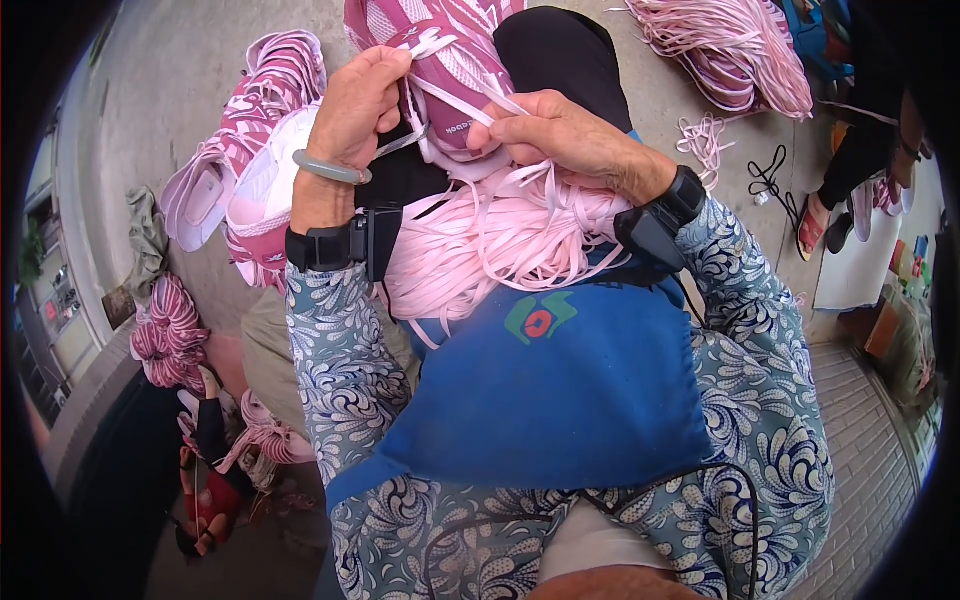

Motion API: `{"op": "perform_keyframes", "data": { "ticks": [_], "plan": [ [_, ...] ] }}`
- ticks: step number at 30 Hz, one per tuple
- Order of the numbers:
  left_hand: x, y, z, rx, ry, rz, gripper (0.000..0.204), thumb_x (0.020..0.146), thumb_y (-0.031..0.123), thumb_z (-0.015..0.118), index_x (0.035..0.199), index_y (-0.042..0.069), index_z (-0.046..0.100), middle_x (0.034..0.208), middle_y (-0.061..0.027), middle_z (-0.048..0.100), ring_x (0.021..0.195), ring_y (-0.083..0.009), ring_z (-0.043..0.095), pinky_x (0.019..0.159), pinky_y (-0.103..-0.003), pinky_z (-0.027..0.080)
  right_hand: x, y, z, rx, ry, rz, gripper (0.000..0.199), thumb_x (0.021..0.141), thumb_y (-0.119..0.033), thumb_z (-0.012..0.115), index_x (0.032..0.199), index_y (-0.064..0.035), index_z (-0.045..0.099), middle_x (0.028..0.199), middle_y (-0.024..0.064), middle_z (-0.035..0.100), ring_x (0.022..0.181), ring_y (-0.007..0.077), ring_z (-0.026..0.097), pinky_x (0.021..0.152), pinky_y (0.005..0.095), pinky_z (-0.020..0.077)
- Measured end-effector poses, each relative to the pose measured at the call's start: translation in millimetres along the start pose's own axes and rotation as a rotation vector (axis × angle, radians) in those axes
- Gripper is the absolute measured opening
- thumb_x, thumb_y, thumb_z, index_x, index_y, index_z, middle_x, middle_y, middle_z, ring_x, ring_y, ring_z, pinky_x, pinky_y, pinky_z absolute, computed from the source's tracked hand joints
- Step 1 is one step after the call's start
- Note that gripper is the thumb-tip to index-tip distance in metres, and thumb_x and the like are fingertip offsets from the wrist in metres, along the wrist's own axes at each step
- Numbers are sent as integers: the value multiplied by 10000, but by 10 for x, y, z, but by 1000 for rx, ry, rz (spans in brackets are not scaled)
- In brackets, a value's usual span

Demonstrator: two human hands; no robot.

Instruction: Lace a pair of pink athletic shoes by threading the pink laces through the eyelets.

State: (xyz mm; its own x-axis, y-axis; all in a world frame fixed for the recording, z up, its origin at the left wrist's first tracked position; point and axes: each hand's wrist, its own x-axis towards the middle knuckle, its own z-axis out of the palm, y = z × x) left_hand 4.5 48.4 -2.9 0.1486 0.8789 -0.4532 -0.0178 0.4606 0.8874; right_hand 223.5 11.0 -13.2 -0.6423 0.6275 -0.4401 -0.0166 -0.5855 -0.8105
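Note:
My left hand (362, 108) pinches a pale pink shoelace near the top of a maroon and white shoe upper (452, 100). On the other side of that upper, my right hand (560, 135) has thumb and finger closed on another stretch of lace. A white loop of lace (430, 44) stands out at the upper's far end, beside my left fingertips. Across my lap, below both hands, lies a thick bundle of pale pink laces (500, 245), partly over a blue apron (560, 400).
At the left, stacked pink and white shoe uppers (262, 120) lie on the concrete floor. A large lace bundle (735, 50) rests at the far right, with a loose tangle of laces (705, 140) and a black cord (768, 175) nearby. Other people sit at the right and lower left.

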Motion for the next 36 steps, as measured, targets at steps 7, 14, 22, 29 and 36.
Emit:
{"op": "perform_keyframes", "data": {
  "ticks": [7, 14, 22, 29, 36],
  "plan": [
    [-103, -140, 117, 281, 267, 134, 188, 889, 218, 593, 907, 35, 553, 676, 31, 506, 472, -25, 425, 399, -171, 353, -236, -334, -333, -82, -230, -25, 262, 951, -255, 469, 948, -28, 600, 552, -64, 342, 475, 14, 293, 423, 185, 214],
    [-1030, 300, 157, -36, 81, 999, 377, 952, 312, 405, 902, -28, 561, 708, -35, 484, 566, -132, 463, 484, -276, 384, -220, -198, -375, -723, -94, -261, 344, 978, -284, 404, 888, 5, 566, 634, 29, 401, 584, 117, 383, 541, 261, 337],
    [-1985, 1019, 811, -114, 195, 1932, 292, 911, 241, 458, 1151, 82, 508, 993, -4, 461, 713, -138, 406, 532, -227, 385, -91, -17, -351, -821, -54, -230, 302, 916, -195, 416, 912, 34, 613, 771, 196, 587, 736, 331, 562, 707, 392, 440],
    [-2187, 1177, 820, -95, 88, 1905, 194, 838, 73, 537, 1022, 16, 556, 1031, -71, 489, 904, -161, 507, 605, -206, 405, -139, -106, -312, -763, 13, -152, 307, 902, -190, 408, 891, 39, 612, 711, 148, 554, 659, 232, 517, 650, 354, 427],
    [-2128, 1202, 777, -208, -3, 1967, 216, 816, 53, 557, 1023, -7, 550, 1036, -84, 496, 891, -168, 506, 633, -210, 414, -160, -122, -272, -716, 16, -123, 298, 905, -200, 421, 896, 23, 618, 714, 133, 564, 663, 220, 514, 646, 327, 418]
  ]
}}
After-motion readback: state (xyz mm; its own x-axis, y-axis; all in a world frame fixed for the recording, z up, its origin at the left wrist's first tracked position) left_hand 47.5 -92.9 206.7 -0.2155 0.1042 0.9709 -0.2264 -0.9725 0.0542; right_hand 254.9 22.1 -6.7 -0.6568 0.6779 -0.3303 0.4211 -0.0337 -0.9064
